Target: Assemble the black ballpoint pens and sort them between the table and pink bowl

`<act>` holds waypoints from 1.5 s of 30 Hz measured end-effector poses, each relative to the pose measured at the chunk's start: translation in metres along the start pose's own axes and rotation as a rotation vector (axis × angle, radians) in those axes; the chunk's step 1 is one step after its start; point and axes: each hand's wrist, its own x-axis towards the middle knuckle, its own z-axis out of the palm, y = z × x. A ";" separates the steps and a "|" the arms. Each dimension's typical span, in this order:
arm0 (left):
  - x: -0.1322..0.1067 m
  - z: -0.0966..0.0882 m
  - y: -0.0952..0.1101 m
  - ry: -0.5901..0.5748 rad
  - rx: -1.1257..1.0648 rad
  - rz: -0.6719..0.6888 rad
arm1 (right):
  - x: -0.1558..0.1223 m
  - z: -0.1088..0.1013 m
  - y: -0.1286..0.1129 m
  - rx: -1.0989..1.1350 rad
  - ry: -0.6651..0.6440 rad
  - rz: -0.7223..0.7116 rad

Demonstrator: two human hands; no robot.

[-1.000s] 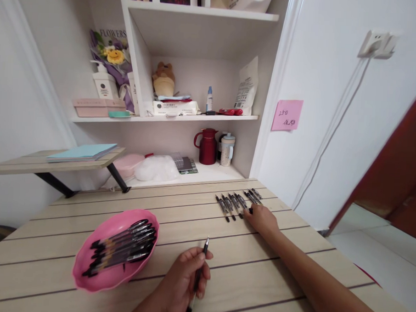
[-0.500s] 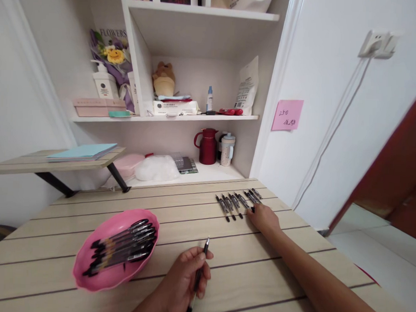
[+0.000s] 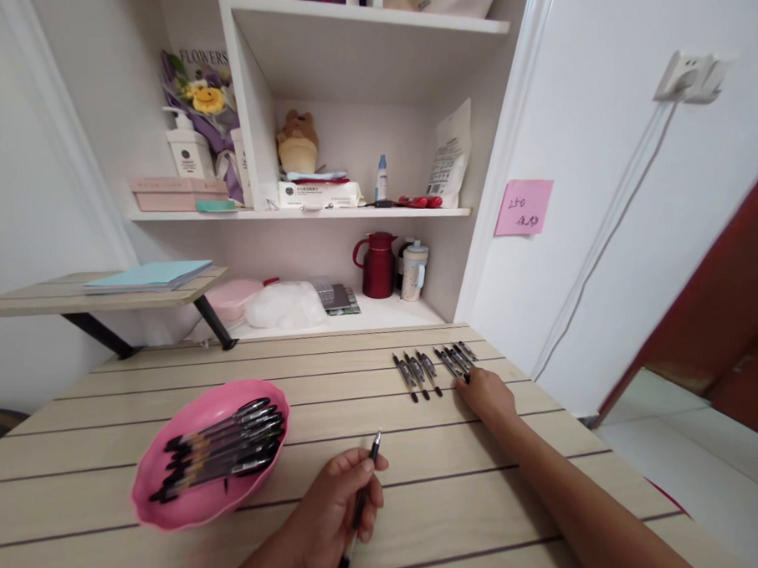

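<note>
My left hand (image 3: 337, 504) is closed around a black pen (image 3: 363, 493) near the table's front edge, tip pointing up and away. My right hand (image 3: 487, 395) reaches far across the wooden table (image 3: 446, 479), fingertips resting on the near end of a pen in a row of several black pens (image 3: 435, 366) laid side by side. That pen sits pushed to the right, beside the rightmost pens. A pink bowl (image 3: 156, 492) at the left holds several more black pens (image 3: 224, 449).
White shelves (image 3: 357, 212) rise behind the table with a red jug (image 3: 376, 265), a mug, bottles and a plush toy. A low side table (image 3: 95, 292) with a blue folder stands at left. A pink note (image 3: 524, 207) hangs on the right wall.
My right hand has slid a little to the right along the pen row, moving one pen rightward toward the outer pens. My left hand and its pen have stayed put.
</note>
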 end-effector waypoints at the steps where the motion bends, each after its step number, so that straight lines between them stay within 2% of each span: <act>1: 0.000 0.000 0.000 0.001 0.001 0.001 | 0.000 0.000 0.001 0.001 0.003 0.001; 7: 0.000 0.000 0.001 0.006 -0.002 -0.008 | -0.006 -0.004 -0.002 0.001 0.029 -0.008; 14: 0.000 -0.001 0.000 -0.003 0.007 -0.014 | -0.020 -0.001 -0.029 0.017 0.022 -0.105; 20: 0.001 -0.001 0.001 -0.008 0.012 -0.011 | -0.022 0.005 -0.043 0.005 0.009 -0.111; 31: -0.002 0.002 0.003 0.003 -0.011 -0.015 | -0.018 0.006 -0.039 -0.009 -0.014 -0.088; 45: -0.001 0.001 0.002 -0.002 -0.004 -0.013 | -0.011 0.005 -0.021 -0.031 -0.018 -0.041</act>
